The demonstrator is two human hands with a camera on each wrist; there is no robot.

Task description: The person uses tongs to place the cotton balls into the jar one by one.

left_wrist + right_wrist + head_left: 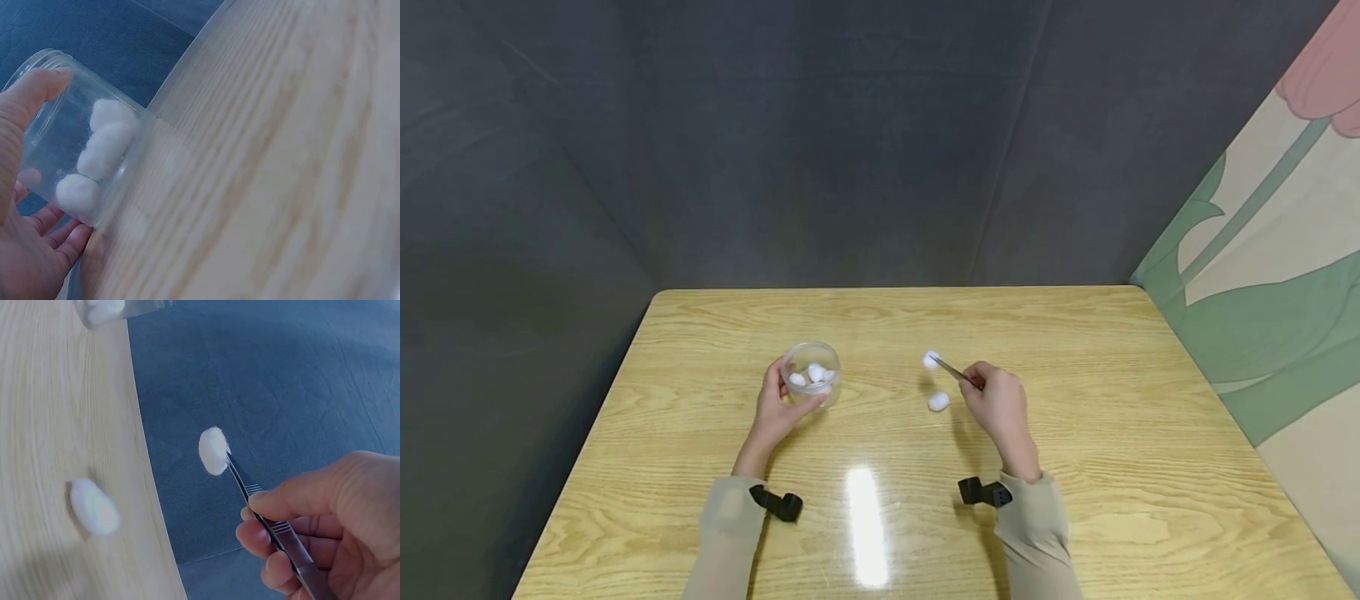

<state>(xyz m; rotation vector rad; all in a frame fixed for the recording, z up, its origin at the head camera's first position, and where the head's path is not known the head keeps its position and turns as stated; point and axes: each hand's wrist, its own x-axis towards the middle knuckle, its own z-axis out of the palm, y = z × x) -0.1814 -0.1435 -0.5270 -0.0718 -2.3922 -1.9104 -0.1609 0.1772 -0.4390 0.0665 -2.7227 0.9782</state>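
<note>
The left hand (778, 412) grips a clear jar (836, 387) and the right hand (997, 406) pinches tweezers (952, 371), toward the table (880, 321)'s far edge, in my head view. Left wrist: I see cotton balls (107, 150) inside. Right wrist: tweezers hold one ball (213, 451); a loose ball (95, 507) lies on the table.

Smooth, shiny metal tweezers (289, 544) with ridged grips; fluffy, matt cotton balls (95, 508); clear, glossy plastic jar (65, 140); glossy wood-grain tabletop (880, 442); matt cloth backdrop (850, 167).
</note>
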